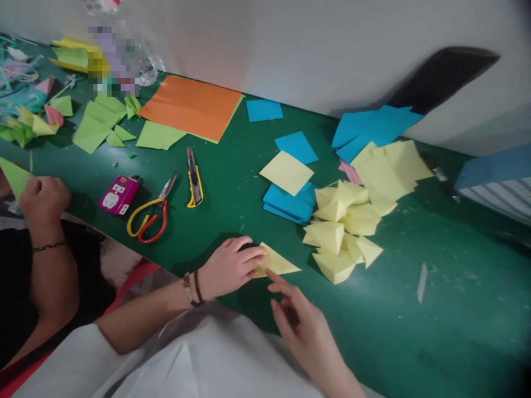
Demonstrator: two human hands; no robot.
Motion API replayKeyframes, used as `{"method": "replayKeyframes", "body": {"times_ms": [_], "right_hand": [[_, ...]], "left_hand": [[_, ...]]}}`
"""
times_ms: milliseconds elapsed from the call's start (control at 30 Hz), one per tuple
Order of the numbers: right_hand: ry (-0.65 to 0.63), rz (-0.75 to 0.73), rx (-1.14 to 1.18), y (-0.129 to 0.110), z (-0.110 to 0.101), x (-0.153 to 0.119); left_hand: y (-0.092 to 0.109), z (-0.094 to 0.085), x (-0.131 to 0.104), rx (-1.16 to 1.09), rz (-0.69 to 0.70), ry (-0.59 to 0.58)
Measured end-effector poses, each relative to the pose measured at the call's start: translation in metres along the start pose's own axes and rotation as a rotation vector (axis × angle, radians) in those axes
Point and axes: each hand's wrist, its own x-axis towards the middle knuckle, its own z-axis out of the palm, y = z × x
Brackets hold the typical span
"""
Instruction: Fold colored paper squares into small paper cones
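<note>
A pale yellow sheet of paper [279, 263], folded into a triangle, lies flat on the green table before me. My left hand [232, 265] rests on its left part, palm down and fingers stretched out. The tip of my right hand's [296, 318] index finger is at the paper's lower edge; the thumb is apart and the other fingers are curled loosely. Beyond the right hand is a pile of folded yellow paper pieces [344, 226]. Behind the triangle, a yellow square [287, 172] lies partly over a stack of blue paper [290, 203].
Scissors [153, 213], a yellow cutter knife [193, 179] and a purple box-shaped object [119, 194] lie left. Orange paper [193, 105] and green pieces [99, 119] are behind. A co-worker's hand [43, 199] holds green paper at far left. Blue sheets [373, 130] lean near the wall.
</note>
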Motion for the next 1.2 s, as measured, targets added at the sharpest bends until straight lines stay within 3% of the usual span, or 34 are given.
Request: {"method": "replayKeyframes", "body": {"times_ms": [133,400,667,867,967,1067,1200], "right_hand": [[-0.056,0.069,0.053,0.0,0.013,-0.008],[-0.078,0.214,0.126,0.003,0.018,-0.013],[0.179,0.448,0.089,0.024,0.008,-0.015],[0.37,0.556,0.019,0.026,0.003,-0.023],[0.432,0.492,-0.149,0.026,0.001,-0.023],[0.452,0.268,-0.38,0.027,0.0,-0.014],[0.382,-0.024,-0.608,0.028,0.008,0.007]], "left_hand": [[0.0,-0.001,-0.001,-0.016,0.012,0.009],[-0.001,0.001,-0.002,-0.001,0.013,0.021],[-0.002,0.001,-0.002,-0.001,0.02,0.016],[-0.003,-0.001,-0.002,-0.005,0.029,0.011],[-0.004,-0.002,-0.001,-0.005,0.04,-0.001],[-0.008,-0.007,0.002,0.012,0.071,-0.051],[-0.015,-0.016,0.007,0.024,0.154,-0.142]]}}
